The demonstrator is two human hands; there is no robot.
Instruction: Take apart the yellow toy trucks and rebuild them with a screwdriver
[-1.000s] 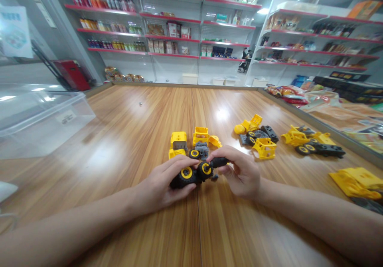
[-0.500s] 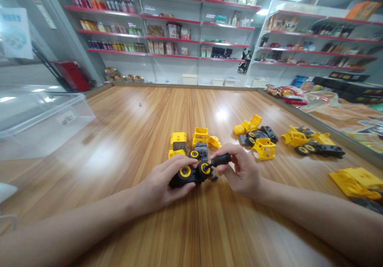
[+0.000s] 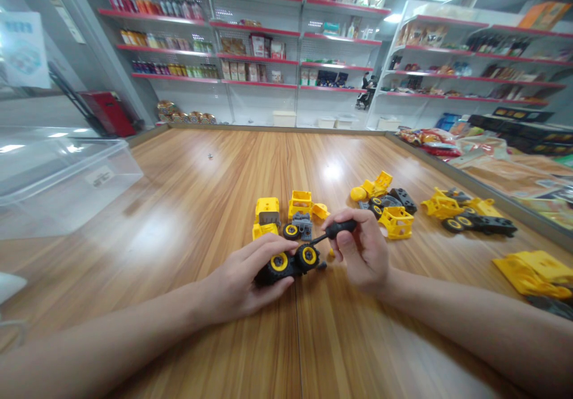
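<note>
My left hand is closed around a black toy chassis with yellow-rimmed wheels, holding it on its side so the wheels face up. In my right hand is a black screwdriver, pinched by its handle. Its shaft points down and left, the tip close above the right wheel. Just behind the chassis sit a yellow toy cab and another yellow frame with a grey part and a loose wheel. Part of the chassis is hidden by my left fingers.
More yellow and black toy vehicle parts lie right on the wooden table: a cab frame, a long chassis and a yellow body. A clear plastic bin stands left. Stocked shelves are beyond the far edge.
The screwdriver has lifted off the right wheel's hub and moved up and to the right with my right hand. My left hand and the chassis have barely shifted.
</note>
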